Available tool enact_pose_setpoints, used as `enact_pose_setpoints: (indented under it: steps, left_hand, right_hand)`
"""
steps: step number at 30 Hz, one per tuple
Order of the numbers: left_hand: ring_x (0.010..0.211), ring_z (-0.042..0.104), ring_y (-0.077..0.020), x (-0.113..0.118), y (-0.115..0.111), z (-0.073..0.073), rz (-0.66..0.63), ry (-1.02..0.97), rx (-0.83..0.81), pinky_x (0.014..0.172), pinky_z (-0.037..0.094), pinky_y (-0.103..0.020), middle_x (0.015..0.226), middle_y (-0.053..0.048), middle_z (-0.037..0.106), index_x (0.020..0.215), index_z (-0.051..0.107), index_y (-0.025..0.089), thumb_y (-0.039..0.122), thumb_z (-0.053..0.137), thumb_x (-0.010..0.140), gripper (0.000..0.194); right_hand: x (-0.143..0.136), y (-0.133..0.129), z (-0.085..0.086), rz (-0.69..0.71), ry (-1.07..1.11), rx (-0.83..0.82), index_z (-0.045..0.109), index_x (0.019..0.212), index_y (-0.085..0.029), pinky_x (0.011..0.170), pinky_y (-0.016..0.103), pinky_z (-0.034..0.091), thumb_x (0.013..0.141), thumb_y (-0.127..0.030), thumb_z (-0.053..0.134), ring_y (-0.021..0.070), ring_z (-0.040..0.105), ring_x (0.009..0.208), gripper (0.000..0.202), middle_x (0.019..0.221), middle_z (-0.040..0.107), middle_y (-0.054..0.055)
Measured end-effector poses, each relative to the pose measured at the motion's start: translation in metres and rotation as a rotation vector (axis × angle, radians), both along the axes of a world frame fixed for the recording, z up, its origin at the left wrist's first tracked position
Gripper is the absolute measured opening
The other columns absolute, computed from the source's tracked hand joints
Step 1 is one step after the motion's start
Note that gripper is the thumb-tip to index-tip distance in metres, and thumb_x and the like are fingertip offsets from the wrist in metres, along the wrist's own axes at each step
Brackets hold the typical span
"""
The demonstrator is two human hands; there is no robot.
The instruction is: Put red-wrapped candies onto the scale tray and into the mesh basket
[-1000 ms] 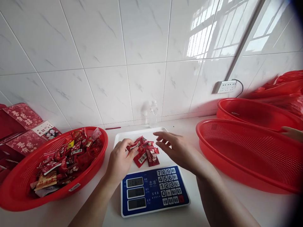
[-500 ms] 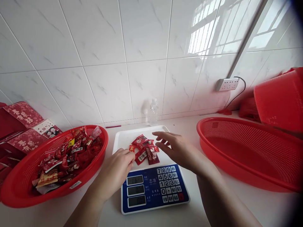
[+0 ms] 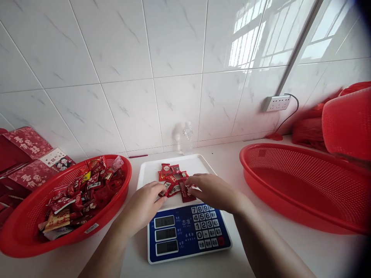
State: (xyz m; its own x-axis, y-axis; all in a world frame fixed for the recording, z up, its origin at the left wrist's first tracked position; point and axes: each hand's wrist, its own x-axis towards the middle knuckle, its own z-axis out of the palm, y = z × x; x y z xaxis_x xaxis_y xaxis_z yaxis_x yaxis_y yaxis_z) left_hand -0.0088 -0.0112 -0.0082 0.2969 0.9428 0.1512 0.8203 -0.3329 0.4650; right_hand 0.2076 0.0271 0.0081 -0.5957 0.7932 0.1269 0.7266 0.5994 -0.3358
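Several small red wrapped snack packets (image 3: 171, 179) lie in a loose pile on the white pan (image 3: 149, 168) of a digital scale. My left hand (image 3: 149, 197) is at the pile's left side, thumb and fingers apart, the tips against a red packet. From the right, my right hand (image 3: 216, 189) reaches in with its fingers curved and parted. Its fingertips touch a dark red packet (image 3: 187, 193) at the pile's right edge. Below the hands is the scale's blue keypad panel (image 3: 188, 239), its three small displays on the left.
At left stands a red oval basket (image 3: 127, 181) of mixed packets, with red printed boxes (image 3: 31, 170) behind it. Another red basket (image 3: 246, 164) is at right, near more red baskets (image 3: 348, 119). A clear bottle (image 3: 187, 137) stands by the tiled wall, which carries a power strip (image 3: 276, 103).
My right hand has come down and left onto the packets. My left hand has parted its fingers at the pile's edge. Some packets now lie spread farther toward the pan's back.
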Motion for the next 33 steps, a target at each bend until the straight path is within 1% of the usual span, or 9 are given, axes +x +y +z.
enact_pose_setpoints:
  steps: [3, 7, 12, 15, 18, 22, 25, 28, 33]
  left_hand:
    - [0.091, 0.062, -0.0187, 0.001, 0.005, -0.004, 0.038, -0.06, 0.063, 0.075, 0.048, -0.03, 0.102, -0.002, 0.066, 0.099, 0.061, 0.026, 0.029, 0.048, 0.085, 0.019]
    - [0.094, 0.063, -0.0199, -0.003, 0.004, 0.004, 0.159, -0.172, 0.354, 0.081, 0.048, -0.032, 0.101, -0.004, 0.067, 0.098, 0.061, 0.023, 0.033, 0.049, 0.085, 0.02]
    - [0.099, 0.061, -0.0192, -0.006, -0.011, 0.024, 0.287, -0.658, 0.566, 0.089, 0.047, -0.034, 0.103, -0.005, 0.065, 0.098, 0.061, 0.022, 0.034, 0.056, 0.083, 0.02]
    - [0.093, 0.061, -0.0178, -0.005, -0.02, 0.035, 0.277, -0.979, 0.647, 0.089, 0.047, -0.036, 0.094, -0.003, 0.064, 0.093, 0.061, 0.023, 0.031, 0.056, 0.084, 0.013]
    - [0.08, 0.06, -0.0154, -0.008, -0.027, 0.045, 0.194, -1.202, 0.687, 0.086, 0.048, -0.038, 0.082, 0.0, 0.062, 0.088, 0.061, 0.024, 0.026, 0.054, 0.085, 0.008]
    - [0.074, 0.059, -0.0142, -0.016, -0.031, 0.053, 0.136, -1.366, 0.688, 0.076, 0.049, -0.032, 0.075, 0.001, 0.063, 0.086, 0.062, 0.022, 0.019, 0.048, 0.086, 0.014]
    - [0.067, 0.059, -0.0153, -0.019, -0.032, 0.055, 0.114, -1.408, 0.706, 0.069, 0.049, -0.031, 0.069, 0.0, 0.064, 0.083, 0.061, 0.019, 0.018, 0.048, 0.084, 0.013]
    - [0.066, 0.06, -0.0162, -0.019, -0.033, 0.055, 0.085, -1.411, 0.693, 0.069, 0.048, -0.031, 0.069, -0.001, 0.064, 0.084, 0.061, 0.017, 0.018, 0.048, 0.083, 0.013]
    - [0.065, 0.059, -0.0152, -0.02, -0.036, 0.056, 0.053, -1.396, 0.652, 0.068, 0.048, -0.029, 0.071, -0.001, 0.064, 0.084, 0.06, 0.017, 0.02, 0.048, 0.084, 0.012]
  right_hand:
    - [-0.006, 0.005, -0.006, -0.004, 0.043, 0.014, 0.064, 0.107, -0.023, 0.074, 0.033, 0.047, 0.084, -0.018, 0.047, 0.0214, 0.063, 0.09, 0.029, 0.101, 0.069, 0.005]
    - [0.004, 0.008, -0.003, -0.097, 0.19, 0.131, 0.059, 0.116, -0.022, 0.079, 0.036, 0.049, 0.085, -0.025, 0.05, 0.0226, 0.062, 0.096, 0.032, 0.113, 0.065, 0.008]
    - [0.034, -0.007, 0.022, -0.287, 0.458, 0.354, 0.061, 0.111, -0.023, 0.067, 0.031, 0.053, 0.086, -0.034, 0.051, 0.0192, 0.066, 0.084, 0.03, 0.102, 0.069, 0.006]
    - [0.059, -0.012, 0.026, -0.403, 0.441, 0.447, 0.061, 0.112, -0.024, 0.065, 0.033, 0.053, 0.086, -0.041, 0.049, 0.0208, 0.066, 0.081, 0.033, 0.098, 0.07, 0.006]
    - [0.092, -0.007, 0.005, -0.492, 0.212, 0.445, 0.057, 0.118, -0.021, 0.076, 0.042, 0.051, 0.086, -0.043, 0.044, 0.0279, 0.063, 0.095, 0.041, 0.11, 0.067, 0.011]
    - [0.144, -0.005, -0.043, -0.696, -0.114, 0.22, 0.055, 0.122, -0.017, 0.079, 0.048, 0.048, 0.084, -0.039, 0.043, 0.0363, 0.055, 0.109, 0.045, 0.122, 0.06, 0.016]
    - [0.168, -0.01, -0.065, -0.794, -0.13, 0.128, 0.062, 0.108, -0.019, 0.068, 0.045, 0.048, 0.088, -0.04, 0.036, 0.037, 0.062, 0.094, 0.039, 0.109, 0.065, 0.019]
    - [0.168, -0.012, -0.068, -0.793, -0.137, 0.111, 0.063, 0.098, -0.022, 0.056, 0.041, 0.044, 0.091, -0.04, 0.03, 0.0324, 0.065, 0.074, 0.039, 0.093, 0.069, 0.019]
    - [0.133, 0.002, -0.055, -0.774, -0.194, 0.063, 0.057, 0.098, -0.021, 0.048, 0.033, 0.04, 0.091, -0.041, 0.024, 0.0264, 0.062, 0.065, 0.039, 0.081, 0.067, 0.01]
